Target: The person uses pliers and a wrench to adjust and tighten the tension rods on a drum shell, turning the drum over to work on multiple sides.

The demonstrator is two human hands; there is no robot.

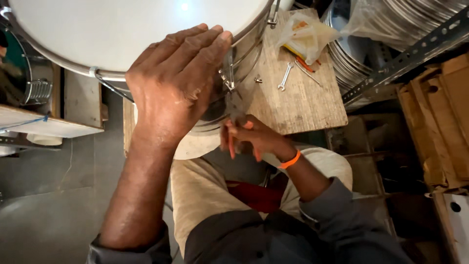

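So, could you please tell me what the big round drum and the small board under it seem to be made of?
The big round drum's white head looks like smooth matte plastic film, though skin is possible; its shell is shiny, reflective metal, probably steel. The small square board shows pale grain, so bare, unfinished wood.

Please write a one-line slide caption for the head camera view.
Left hand braces a drum rim while the right hand holds pliers at its metal fitting.

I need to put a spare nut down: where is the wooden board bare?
The wooden board is bare along its right and near edge, below the spanner. Its far corner is crowded by the plastic bag; its left side by the drum, pliers and both hands.
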